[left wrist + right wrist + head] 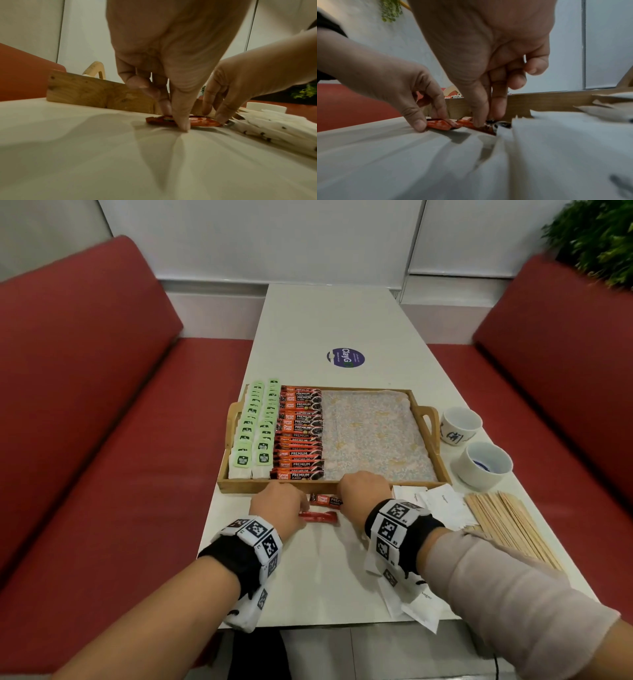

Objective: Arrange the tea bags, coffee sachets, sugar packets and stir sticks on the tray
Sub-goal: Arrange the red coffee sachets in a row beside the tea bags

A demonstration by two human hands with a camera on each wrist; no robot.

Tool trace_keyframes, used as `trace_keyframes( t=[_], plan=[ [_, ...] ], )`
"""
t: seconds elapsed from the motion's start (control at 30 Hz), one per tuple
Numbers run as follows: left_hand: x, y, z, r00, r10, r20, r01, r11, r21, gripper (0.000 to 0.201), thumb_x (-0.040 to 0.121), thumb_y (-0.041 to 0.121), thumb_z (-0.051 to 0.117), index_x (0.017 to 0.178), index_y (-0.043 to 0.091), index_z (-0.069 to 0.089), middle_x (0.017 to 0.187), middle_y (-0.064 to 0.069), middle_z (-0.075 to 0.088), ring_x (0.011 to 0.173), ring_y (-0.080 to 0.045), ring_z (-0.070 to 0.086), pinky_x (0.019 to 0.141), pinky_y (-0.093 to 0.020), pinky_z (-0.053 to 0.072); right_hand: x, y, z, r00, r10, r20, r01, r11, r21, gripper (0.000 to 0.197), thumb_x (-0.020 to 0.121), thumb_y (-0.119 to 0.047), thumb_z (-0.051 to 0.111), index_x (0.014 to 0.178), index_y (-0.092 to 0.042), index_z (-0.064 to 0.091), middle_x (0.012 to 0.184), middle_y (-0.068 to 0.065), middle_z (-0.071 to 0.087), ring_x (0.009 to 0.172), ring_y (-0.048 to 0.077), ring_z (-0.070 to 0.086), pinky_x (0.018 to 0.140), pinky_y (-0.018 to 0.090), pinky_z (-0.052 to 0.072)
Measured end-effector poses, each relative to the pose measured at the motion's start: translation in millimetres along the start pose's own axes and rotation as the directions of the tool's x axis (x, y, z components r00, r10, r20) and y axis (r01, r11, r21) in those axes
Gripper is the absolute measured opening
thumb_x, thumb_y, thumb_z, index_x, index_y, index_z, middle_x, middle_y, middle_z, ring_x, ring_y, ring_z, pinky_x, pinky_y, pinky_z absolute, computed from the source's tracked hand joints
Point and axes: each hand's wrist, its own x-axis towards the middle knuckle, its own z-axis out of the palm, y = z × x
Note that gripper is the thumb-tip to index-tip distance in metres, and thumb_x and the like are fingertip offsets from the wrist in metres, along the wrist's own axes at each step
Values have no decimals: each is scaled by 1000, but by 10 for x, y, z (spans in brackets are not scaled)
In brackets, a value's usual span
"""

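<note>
Two loose red coffee sachets lie on the table just in front of the wooden tray (442,463). My left hand (174,117) pinches the left end of the nearer plain-red sachet (318,517) between thumb and fingers. My right hand (488,119) pinches the dark right end of the printed sachet (327,500). In the tray, green-tagged tea bags (255,436) fill two columns at the left, with a column of coffee sachets (301,433) beside them. White sugar packets (436,501) and wooden stir sticks (507,525) lie on the table at the right.
The tray's right half shows only its floral cloth liner (373,436). Two white cups (460,424) (486,463) stand right of the tray. More sugar packets (414,604) lie under my right wrist at the table's near edge. Red benches (85,440) flank the table.
</note>
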Motion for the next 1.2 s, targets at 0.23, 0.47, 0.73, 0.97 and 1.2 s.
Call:
trace_keyframes(
  t=[0.23,0.47,0.73,0.97,1.2],
  plan=[
    [-59,-41,-1,1000,10,14,-10,1000,3,23,90,35,54,109,36,68,107,4,64,111,-19,48,84,-33,45,-29,-26,11,999,9,31,-8,1000,-18,16,92,-13,49,100,-12,63,101,6,65,93,24,62,69,29,40],
    [-41,-213,-166,999,-3,51,19,944,-328,23,100,22,41,109,16,62,103,0,67,95,-19,59,84,-31,45,-10,-57,-24,998,1,70,-2,1000,14,16,92,-14,53,104,-11,62,104,7,64,93,24,61,70,30,41],
    [80,-320,-343,987,-151,-51,95,813,-574,22,102,25,32,103,10,48,90,-5,54,78,-19,48,66,-30,35,75,5,-261,995,-52,87,25,956,291,10,80,-21,68,81,-20,58,81,0,60,76,20,55,62,25,40],
    [313,-463,-520,941,-298,-162,102,704,-703,28,101,13,32,125,13,48,103,-3,59,90,-21,58,66,-27,44,349,66,-505,999,2,-48,25,842,539,13,80,-25,73,89,-18,66,81,-3,62,76,15,58,65,26,44],
    [583,-622,-725,912,-314,-263,43,711,-702,17,100,11,34,111,18,45,113,-1,57,84,-12,54,56,-21,37,808,42,-608,993,70,-97,-1,817,576,17,89,-7,60,102,-14,68,98,2,65,88,18,58,74,23,40]
  ],
)
